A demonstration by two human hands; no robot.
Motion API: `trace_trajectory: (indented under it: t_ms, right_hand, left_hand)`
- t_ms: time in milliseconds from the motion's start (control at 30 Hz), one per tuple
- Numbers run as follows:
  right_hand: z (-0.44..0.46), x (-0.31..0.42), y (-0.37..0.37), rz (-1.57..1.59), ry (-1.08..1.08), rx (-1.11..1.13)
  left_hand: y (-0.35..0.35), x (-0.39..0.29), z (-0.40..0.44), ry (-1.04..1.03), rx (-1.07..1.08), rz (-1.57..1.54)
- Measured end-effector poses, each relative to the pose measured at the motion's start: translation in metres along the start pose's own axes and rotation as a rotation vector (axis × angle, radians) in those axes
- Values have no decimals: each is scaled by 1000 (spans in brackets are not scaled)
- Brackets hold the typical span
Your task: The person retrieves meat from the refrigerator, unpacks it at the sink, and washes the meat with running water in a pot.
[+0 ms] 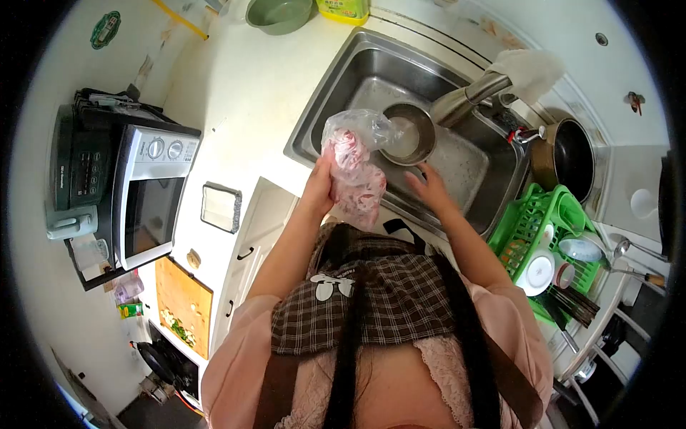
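My left hand (319,187) is closed around a clear plastic bag of raw meat (357,189), pink and white, which hangs over the sink's near edge. The bag's crumpled top reaches toward a round metal bowl (421,132) in the sink; I cannot tell whether they touch. My right hand (430,187) is just below the bowl, fingers apart and holding nothing. Around them lies the steel sink (457,182), with a metal faucet (468,98) over its far side.
Right of the sink are a dark pot (572,161) and a green dish rack (525,222) with bowls and utensils. Leftward stand a microwave (153,200) and a cutting board (189,304) with chopped food. A green basin (279,20) and a yellow bottle (343,11) stand at the back.
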State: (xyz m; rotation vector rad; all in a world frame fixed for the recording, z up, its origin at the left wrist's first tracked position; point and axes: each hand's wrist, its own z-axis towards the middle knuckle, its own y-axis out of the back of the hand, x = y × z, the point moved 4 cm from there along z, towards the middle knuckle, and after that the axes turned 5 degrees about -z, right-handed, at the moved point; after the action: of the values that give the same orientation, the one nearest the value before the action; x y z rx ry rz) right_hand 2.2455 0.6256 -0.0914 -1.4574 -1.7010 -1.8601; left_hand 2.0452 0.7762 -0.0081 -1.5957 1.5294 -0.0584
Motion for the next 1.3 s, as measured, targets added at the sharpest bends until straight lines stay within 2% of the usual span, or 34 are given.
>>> trace_trajectory:
  t_ms: [67, 133, 233, 267, 300, 333, 367, 433, 567, 633, 667, 700, 767, 800, 833, 900, 933, 1000, 1033, 1100, 1133, 1200, 1233, 1267, 1300]
  right_hand:
    - [2, 75, -5, 889, -152, 410]
    - [-1, 102, -27, 1224, -184, 544]
    - [8, 111, -26, 1308, -299, 500]
    - [13, 112, -28, 1309, -297, 512]
    - [15, 107, -28, 1291, -349, 430]
    - [16, 102, -27, 1271, -401, 345]
    - [20, 98, -30, 1273, -404, 349]
    - [32, 85, -31, 1239, -498, 187]
    - [35, 79, -26, 1095, -424, 159]
    - [31, 81, -23, 1075, -405, 162]
    - [29, 84, -20, 1060, -385, 167]
    - [26, 89, -17, 1060, -386, 167]
    - [26, 100, -1, 920, -261, 45]
    - [28, 99, -2, 921, -258, 40]
    - [31, 97, -3, 865, -201, 15]
    - [32, 98, -1, 805, -150, -13]
    - [32, 104, 3, 744, -96, -9]
    - [31, 119, 12, 679, -31, 2]
    - [30, 127, 16, 656, -29, 19]
    - [32, 128, 15, 633, -31, 32]
    - [33, 123, 9, 696, -6, 59]
    - [33, 115, 1, 758, 18, 88]
    - [34, 112, -5, 749, -25, 185]
    - [32, 108, -12, 741, -70, 284]
    - [32, 104, -20, 744, -72, 286]
  left_hand:
    - [2, 3, 6, -89, -23, 12]
    - [-17, -2, 2, -166, -34, 61]
    - [-38, -19, -3, -282, -106, 82]
    - [-36, -29, -2, -391, -116, 257]
    - [-37, -36, -5, -492, -130, 432]
    - [-47, -40, -10, -619, -133, 387]
    - [-43, -37, -9, -618, -138, 389]
    - [-35, -32, -6, -565, -246, 499]
    - [-33, -34, -8, -489, -347, 426]
    - [-34, -57, -15, -608, -473, 775]
    - [-27, -66, -17, -481, -544, 910]
    - [-26, -74, -23, -479, -545, 910]
    - [-30, -82, -31, -292, -639, 1789]
    - [-35, -81, -38, -451, -712, 1752]
    - [-38, -79, -37, -455, -709, 1753]
    - [-70, -70, -47, -1236, -150, 1605]
    - [-72, -59, -46, -1233, -153, 1601]
    - [-66, -36, -31, -828, -113, 1473]
    - [-62, -37, -30, -833, -116, 1471]
    - [-39, -29, -14, -245, -106, 1124]
    - [-32, -29, -13, -238, -105, 1123]
    - [-20, -32, -13, -271, -62, 901]
    - [-15, -32, -12, -271, -63, 902]
    - [-10, -34, -14, -365, -97, 818]
    - [-5, -37, -18, -457, -132, 734]
